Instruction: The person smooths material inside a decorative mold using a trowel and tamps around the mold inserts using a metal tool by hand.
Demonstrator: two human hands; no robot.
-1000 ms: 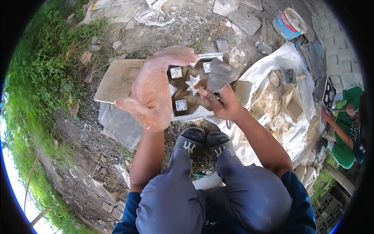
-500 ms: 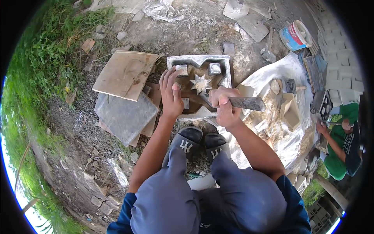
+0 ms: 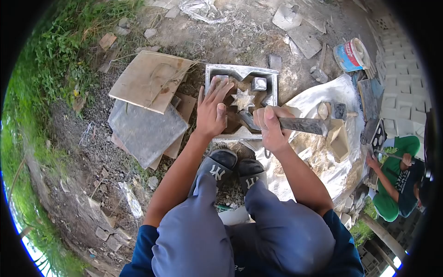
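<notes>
In front of my feet lies a square grey mold (image 3: 242, 72) with a notched rim, small raised blocks and a star-shaped piece (image 3: 242, 99) at its middle. My left hand (image 3: 213, 108) rests over its left side, fingers stretched out and holding nothing. At the lower right of the mold, my right hand (image 3: 274, 127) is wrapped around a flat dark metal bar (image 3: 305, 126), whose long end points right. A small curved piece shows below that fist. One silvery block (image 3: 259, 83) stands in the upper right corner; my left hand partly covers the left blocks.
Cardboard (image 3: 150, 81) and a grey slab (image 3: 145, 131) lie on the left. To the right, a white sheet (image 3: 339, 87) carries brown powder, a hammer (image 3: 340, 111) and a cut carton (image 3: 339, 141). A bucket (image 3: 351, 55) stands beyond it; another person (image 3: 397, 175) works at far right.
The view has shifted slightly. My right hand and the bar have moved a little to the right, and my left hand stays over the mold's left side.
</notes>
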